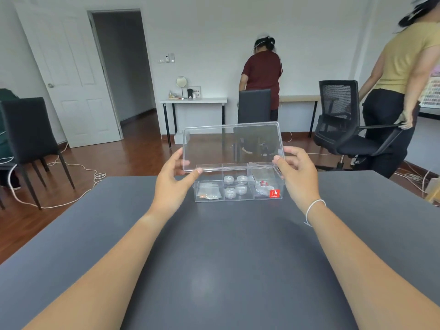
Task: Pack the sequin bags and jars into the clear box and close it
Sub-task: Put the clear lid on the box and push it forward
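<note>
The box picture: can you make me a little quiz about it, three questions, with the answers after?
1. True or false: the lid is shut flat on the box.
2. Which part of the box holds the round jars? A) left B) middle C) right
3. Fill in: the left hand and right hand both hold the ____.

Key
1. False. The lid stands tilted up above the open box.
2. B. The jars sit in the middle; bags lie in the left part.
3. Lid, one hand at each side edge.
</note>
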The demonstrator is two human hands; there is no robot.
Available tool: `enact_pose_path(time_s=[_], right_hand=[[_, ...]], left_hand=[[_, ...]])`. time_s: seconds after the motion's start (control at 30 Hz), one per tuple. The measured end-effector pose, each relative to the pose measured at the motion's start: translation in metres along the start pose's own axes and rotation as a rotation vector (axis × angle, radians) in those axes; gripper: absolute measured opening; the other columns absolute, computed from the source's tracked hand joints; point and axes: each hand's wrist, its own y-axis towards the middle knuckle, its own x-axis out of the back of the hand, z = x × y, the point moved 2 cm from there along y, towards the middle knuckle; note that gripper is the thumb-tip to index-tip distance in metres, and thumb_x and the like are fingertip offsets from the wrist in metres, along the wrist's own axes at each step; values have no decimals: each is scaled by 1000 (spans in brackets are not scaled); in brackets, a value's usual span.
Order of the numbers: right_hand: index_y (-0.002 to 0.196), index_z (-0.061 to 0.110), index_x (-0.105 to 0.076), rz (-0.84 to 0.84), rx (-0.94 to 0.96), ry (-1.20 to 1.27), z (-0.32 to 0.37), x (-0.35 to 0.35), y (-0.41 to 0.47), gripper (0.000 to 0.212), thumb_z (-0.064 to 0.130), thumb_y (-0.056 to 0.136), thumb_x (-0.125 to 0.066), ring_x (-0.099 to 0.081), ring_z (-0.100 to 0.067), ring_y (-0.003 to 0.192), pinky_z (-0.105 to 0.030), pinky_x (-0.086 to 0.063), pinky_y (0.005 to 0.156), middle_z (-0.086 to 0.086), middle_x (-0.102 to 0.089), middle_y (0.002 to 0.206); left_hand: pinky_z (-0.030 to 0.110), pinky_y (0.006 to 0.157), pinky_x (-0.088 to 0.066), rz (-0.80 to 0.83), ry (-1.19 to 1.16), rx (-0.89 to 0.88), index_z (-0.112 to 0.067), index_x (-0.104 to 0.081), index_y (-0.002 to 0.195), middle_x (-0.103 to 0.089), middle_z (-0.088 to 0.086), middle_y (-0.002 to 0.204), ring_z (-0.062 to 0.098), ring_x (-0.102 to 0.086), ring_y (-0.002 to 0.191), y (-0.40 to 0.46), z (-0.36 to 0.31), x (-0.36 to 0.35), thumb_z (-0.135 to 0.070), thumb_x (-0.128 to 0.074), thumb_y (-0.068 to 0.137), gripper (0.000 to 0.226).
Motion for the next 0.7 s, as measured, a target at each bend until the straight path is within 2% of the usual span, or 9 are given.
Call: enact_pose_path(time_s=[0.1, 0.23, 0.37, 0.43, 0.57, 0.7], right_hand=[[110, 22, -56, 11, -9, -21, -4, 1, 0, 27, 28, 84, -60, -60, -20, 94, -37, -50, 88, 6, -66, 88], [118, 20, -55, 17, -20, -30, -9, 3, 1, 37, 27, 83, -62, -59, -21, 94, -26, -47, 79, -1, -64, 96], [119, 23, -55, 0, -30, -75, -16, 4, 2, 38, 30, 82, -62, -54, -16, 92, -23, -45, 78, 1, -59, 105], [119, 23, -55, 2, -37, -100, -19, 5, 1, 39, 32, 82, -62, -52, -14, 94, -25, -44, 81, 2, -56, 111], [120, 23, -55, 42, -108, -132, -28, 5, 0, 39, 36, 83, -59, -54, -16, 105, -38, -49, 93, -1, -56, 124], [122, 22, -54, 61, -137, -159, -33, 5, -1, 42, 40, 84, -57, -53, -16, 106, -38, -49, 94, -1, -58, 126]], left_hand=[[20, 87, -38, 43, 30, 14, -29, -38, 135, -53, -3, 115, 6, -52, 92, 0, 4, -2, -25, -69, 77, 65], [21, 90, -33, 84, 61, 50, -31, -36, 136, -53, -2, 121, 9, -51, 98, 0, 10, -5, -29, -66, 80, 63], [21, 90, -32, 121, 85, 86, -32, -34, 137, -51, -6, 128, 5, -50, 103, 0, 17, -8, -34, -64, 80, 64], [22, 92, -32, 136, 85, 113, -31, -34, 137, -49, -8, 132, 6, -49, 107, 0, 20, -9, -36, -63, 81, 64], [21, 94, -31, 165, 63, 163, -29, -34, 137, -46, -9, 139, 5, -48, 113, 0, 25, -12, -37, -63, 80, 65], [22, 97, -32, 184, 38, 196, -26, -35, 138, -45, -8, 141, 5, -48, 115, -1, 26, -13, -38, -63, 80, 65]])
